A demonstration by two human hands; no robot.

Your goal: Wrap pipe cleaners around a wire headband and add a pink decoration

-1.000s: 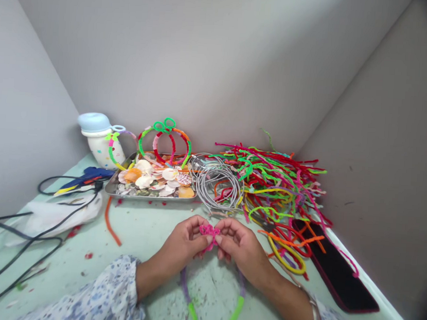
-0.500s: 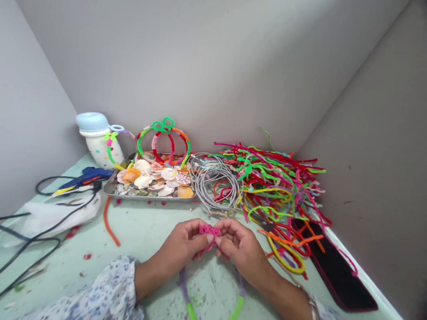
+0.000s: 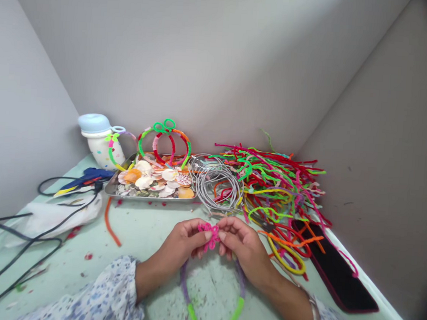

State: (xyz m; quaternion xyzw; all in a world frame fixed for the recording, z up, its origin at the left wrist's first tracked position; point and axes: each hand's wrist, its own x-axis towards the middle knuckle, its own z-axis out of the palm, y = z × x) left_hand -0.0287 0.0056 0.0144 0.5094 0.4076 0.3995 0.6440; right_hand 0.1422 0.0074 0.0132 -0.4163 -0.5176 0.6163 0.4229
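Observation:
Low in the middle of the view, my left hand (image 3: 184,243) and my right hand (image 3: 242,245) meet over the pale green table (image 3: 138,233). Both pinch a small pink flower (image 3: 209,231) twisted from pipe cleaner, fingers closed on it from either side. The flower sits on top of a hoop wrapped in purple and green pipe cleaner (image 3: 235,310), which runs down between my forearms toward me.
A pile of coloured pipe cleaners (image 3: 277,189) and bare grey hoops (image 3: 215,184) lie behind my hands. A metal tray of shells (image 3: 153,180), finished hoops (image 3: 165,139), a white jug (image 3: 98,139), a blue glue gun (image 3: 84,176) with black cable, and a dark phone (image 3: 337,271) surround them.
My hands have lifted slightly with the flower, and the hoop's purple arc now shows more below them.

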